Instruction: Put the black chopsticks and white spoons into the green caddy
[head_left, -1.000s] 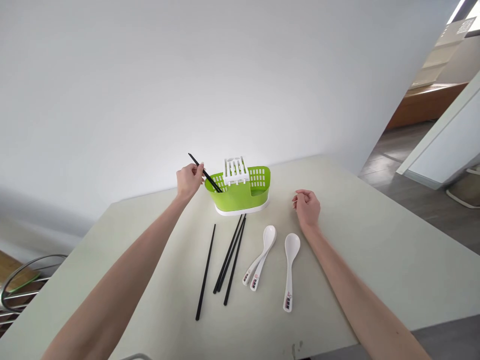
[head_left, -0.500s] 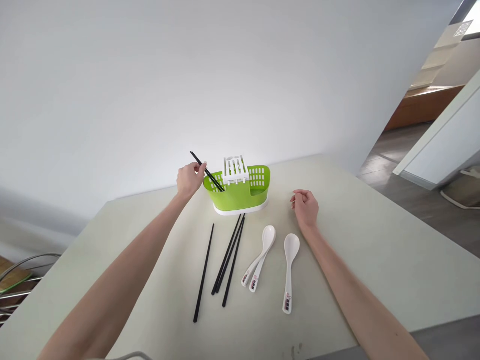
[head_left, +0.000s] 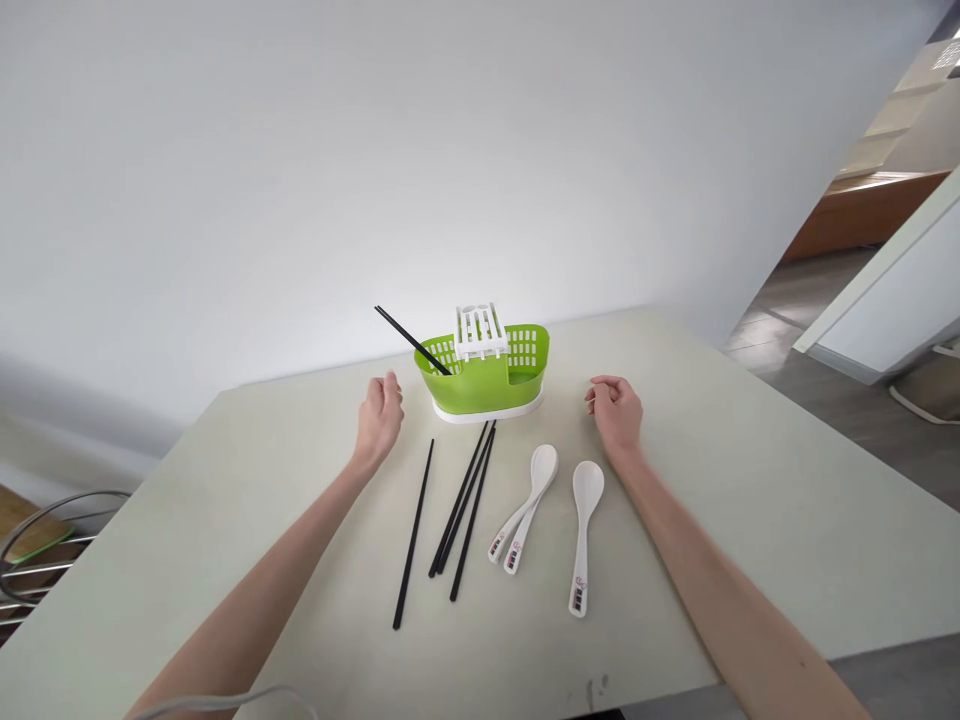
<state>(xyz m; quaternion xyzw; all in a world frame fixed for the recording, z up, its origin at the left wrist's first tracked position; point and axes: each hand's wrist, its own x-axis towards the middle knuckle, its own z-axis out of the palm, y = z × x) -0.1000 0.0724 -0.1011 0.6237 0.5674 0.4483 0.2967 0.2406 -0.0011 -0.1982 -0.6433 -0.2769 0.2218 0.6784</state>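
Observation:
Black chopsticks [head_left: 409, 336] lean in the left compartment of a green and white utensil basket [head_left: 486, 398], their upper ends sticking out to the left. My left hand [head_left: 380, 420] is in the air in front of the basket's left end, fingers curled with nothing in them. To the right of the basket, my right hand [head_left: 616, 415] rests loosely closed by the table, holding nothing visible. One black chopstick [head_left: 414, 535] lies alone, and several more chopsticks [head_left: 463, 515] lie in a loose bunch. Two white spoons [head_left: 529, 505] overlap; a third white spoon [head_left: 582, 530] lies to their right.
The pale table [head_left: 750, 500] has its back edge against a white wall [head_left: 480, 180]. A grey cable [head_left: 225, 700] crosses the bottom left. A metal rack [head_left: 52, 550] stands beyond the table's left side, and a floor [head_left: 795, 295] shows past the right edge.
My left hand has let go of the chopsticks in the basket and pulled back down toward me. The right hand stays in place. The view has shifted slightly.

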